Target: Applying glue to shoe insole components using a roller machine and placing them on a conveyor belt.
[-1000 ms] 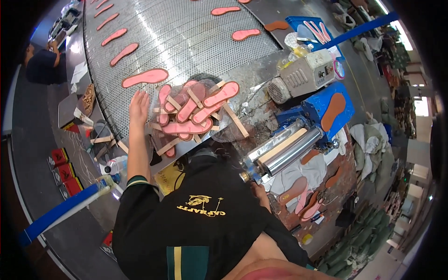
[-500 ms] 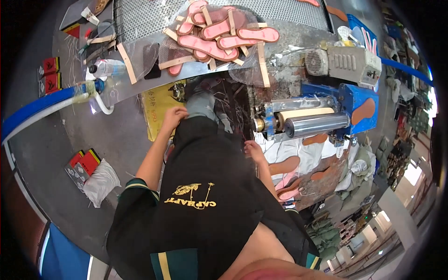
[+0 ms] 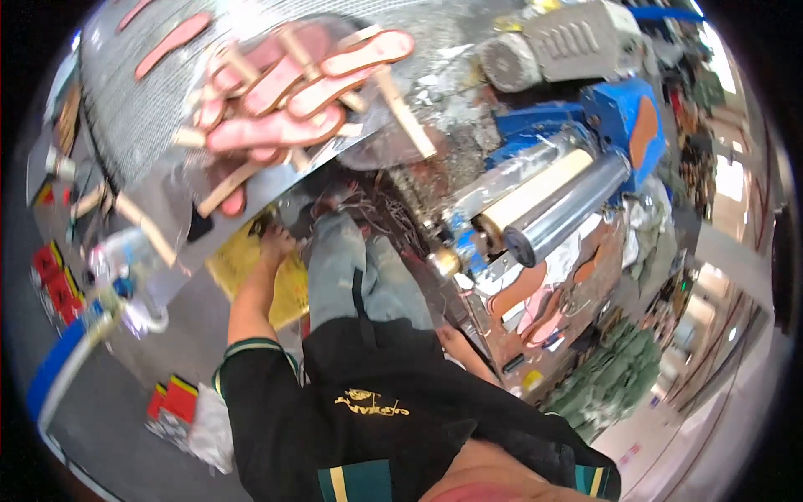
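My left hand (image 3: 278,243) reaches down beside my left knee, over a yellow sheet or sack (image 3: 288,289) below the bench edge. It is close to a small dark object (image 3: 261,224); motion blur hides whether the fingers hold it. My right hand (image 3: 454,341) is low at my right hip, next to the work surface (image 3: 477,309) under the rollers; its fingers are mostly hidden. Ahead on the bench lies a heap of pink insoles (image 3: 276,130) with brown edges, mixed with pale strips (image 3: 406,113) attached to clear mesh-like sheets.
A blue roller machine (image 3: 623,117) with a metal roller (image 3: 569,209) and a grey motor (image 3: 581,42) stands to the right. Brown soles (image 3: 519,289) lie below it. At left are a blue pipe (image 3: 63,360), a clear bottle (image 3: 121,251) and red boxes (image 3: 58,284).
The view has swung, so the bench and machine appear tilted. My left hand has moved from my waist forward and down to the yellow sheet. My right hand has dropped lower beside my hip.
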Action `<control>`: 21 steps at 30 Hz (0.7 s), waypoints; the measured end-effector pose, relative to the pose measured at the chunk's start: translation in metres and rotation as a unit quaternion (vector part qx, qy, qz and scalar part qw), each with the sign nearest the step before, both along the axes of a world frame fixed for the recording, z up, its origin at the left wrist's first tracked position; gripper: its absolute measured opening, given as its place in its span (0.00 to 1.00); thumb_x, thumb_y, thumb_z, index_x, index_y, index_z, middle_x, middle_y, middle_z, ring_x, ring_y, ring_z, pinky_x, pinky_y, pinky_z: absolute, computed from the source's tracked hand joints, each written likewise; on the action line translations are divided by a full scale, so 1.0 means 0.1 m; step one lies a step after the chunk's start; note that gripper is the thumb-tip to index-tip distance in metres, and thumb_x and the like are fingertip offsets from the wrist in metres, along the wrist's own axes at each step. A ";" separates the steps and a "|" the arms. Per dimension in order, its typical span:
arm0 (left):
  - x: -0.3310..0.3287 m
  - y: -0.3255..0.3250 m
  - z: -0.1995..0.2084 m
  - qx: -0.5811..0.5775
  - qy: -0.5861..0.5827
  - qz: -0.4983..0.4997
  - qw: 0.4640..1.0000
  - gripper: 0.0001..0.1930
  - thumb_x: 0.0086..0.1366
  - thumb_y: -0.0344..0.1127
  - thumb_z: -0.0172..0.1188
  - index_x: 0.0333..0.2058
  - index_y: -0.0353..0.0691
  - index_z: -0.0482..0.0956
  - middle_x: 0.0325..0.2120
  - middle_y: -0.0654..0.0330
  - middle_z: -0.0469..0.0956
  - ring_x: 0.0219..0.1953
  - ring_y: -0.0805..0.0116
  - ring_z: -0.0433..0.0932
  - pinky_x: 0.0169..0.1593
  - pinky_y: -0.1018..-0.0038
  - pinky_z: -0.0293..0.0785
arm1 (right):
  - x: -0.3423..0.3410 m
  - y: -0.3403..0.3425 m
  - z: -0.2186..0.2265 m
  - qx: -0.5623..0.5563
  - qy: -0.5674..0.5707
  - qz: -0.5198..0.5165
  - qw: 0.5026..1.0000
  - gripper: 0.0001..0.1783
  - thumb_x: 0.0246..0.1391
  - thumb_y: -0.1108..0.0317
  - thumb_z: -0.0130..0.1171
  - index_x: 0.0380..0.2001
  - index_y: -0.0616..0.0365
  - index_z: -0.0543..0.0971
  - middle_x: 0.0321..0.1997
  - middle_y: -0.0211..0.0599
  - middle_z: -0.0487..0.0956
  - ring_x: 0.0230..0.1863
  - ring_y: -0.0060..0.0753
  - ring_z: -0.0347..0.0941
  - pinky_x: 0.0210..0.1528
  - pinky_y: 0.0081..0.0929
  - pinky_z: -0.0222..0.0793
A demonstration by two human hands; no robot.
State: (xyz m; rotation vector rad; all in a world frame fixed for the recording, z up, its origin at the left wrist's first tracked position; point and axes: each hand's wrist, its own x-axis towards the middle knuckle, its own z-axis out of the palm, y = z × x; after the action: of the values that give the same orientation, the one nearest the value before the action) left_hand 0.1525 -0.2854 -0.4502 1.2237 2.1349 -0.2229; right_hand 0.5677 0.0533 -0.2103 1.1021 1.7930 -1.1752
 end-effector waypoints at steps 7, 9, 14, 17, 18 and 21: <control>-0.33 -0.47 -0.74 -0.035 0.056 0.229 0.971 0.35 0.64 0.54 0.48 0.63 0.36 0.58 0.63 0.45 0.59 0.63 0.51 0.62 0.64 0.59 0.57 | 0.37 -0.40 -0.26 0.051 0.082 -0.022 0.995 0.14 0.55 0.62 0.49 0.40 0.56 0.78 0.41 0.50 0.79 0.45 0.53 0.75 0.47 0.42 0.70; -0.28 -0.05 -0.76 0.132 -0.070 0.207 0.967 0.35 0.62 0.53 0.52 0.61 0.36 0.60 0.61 0.47 0.62 0.62 0.51 0.63 0.62 0.59 0.61 | 0.44 -0.43 -0.17 0.075 0.024 -0.069 0.994 0.16 0.54 0.61 0.48 0.42 0.55 0.78 0.41 0.50 0.79 0.47 0.53 0.74 0.48 0.43 0.69; -0.53 0.22 -0.19 0.355 -0.385 0.181 0.833 0.36 0.57 0.50 0.60 0.59 0.36 0.65 0.58 0.49 0.68 0.60 0.51 0.66 0.57 0.60 0.67 | 0.47 -0.63 -0.30 0.062 -0.014 -0.234 0.970 0.18 0.53 0.60 0.48 0.43 0.54 0.78 0.43 0.50 0.79 0.46 0.52 0.75 0.48 0.45 0.68; -0.51 0.55 -0.02 0.337 -0.390 0.162 0.842 0.34 0.56 0.48 0.60 0.58 0.36 0.66 0.56 0.50 0.68 0.58 0.53 0.67 0.56 0.61 0.68 | 0.24 -0.58 -0.42 0.060 -0.015 -0.147 0.987 0.18 0.51 0.64 0.48 0.44 0.56 0.76 0.42 0.52 0.78 0.46 0.52 0.75 0.48 0.43 0.69; -0.53 0.60 0.07 0.331 -0.386 0.164 0.846 0.33 0.56 0.48 0.60 0.57 0.36 0.66 0.55 0.50 0.69 0.57 0.53 0.67 0.56 0.61 0.68 | 0.03 -0.48 -0.33 0.051 -0.033 -0.124 0.990 0.19 0.49 0.64 0.48 0.44 0.57 0.76 0.42 0.52 0.78 0.46 0.52 0.75 0.48 0.44 0.69; -0.43 0.84 0.21 0.305 -0.403 0.147 0.850 0.31 0.56 0.46 0.60 0.55 0.36 0.67 0.53 0.51 0.70 0.55 0.55 0.68 0.54 0.62 0.68 | -0.11 -0.55 -0.45 0.068 0.028 -0.192 0.979 0.18 0.48 0.61 0.49 0.39 0.57 0.79 0.40 0.53 0.79 0.44 0.55 0.75 0.46 0.44 0.69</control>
State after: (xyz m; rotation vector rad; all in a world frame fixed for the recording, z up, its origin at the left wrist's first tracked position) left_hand 0.1097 -0.2012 -0.4292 1.0079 1.5999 1.0096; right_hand 0.5570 -0.0014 -0.2557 1.5622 1.7711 -1.3288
